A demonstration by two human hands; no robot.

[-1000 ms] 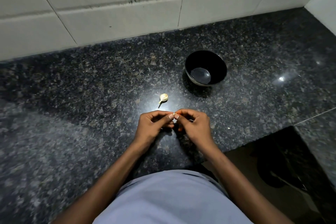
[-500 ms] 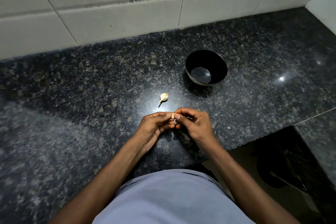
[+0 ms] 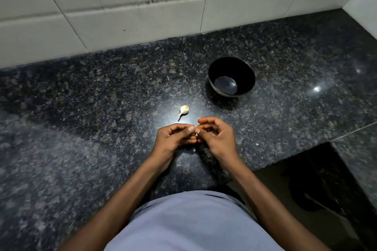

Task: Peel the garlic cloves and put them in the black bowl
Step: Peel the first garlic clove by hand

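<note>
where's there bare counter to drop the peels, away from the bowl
Bare granite lies left of the garlic piece, out to the tiled wall, and right of the black bowl. It is tightest between both hands, garlic and bowl.

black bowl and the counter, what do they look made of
Black bowl: glossy, smooth, probably ceramic or melamine; its inside mirrors the light, so I can't tell which. Counter: polished speckled dark stone, likely granite, with bright lamp glare on its surface.

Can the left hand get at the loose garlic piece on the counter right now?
Probably not at once: the left hand and right hand are pinching a clove. The counter between it and the garlic piece looks bare.
</note>
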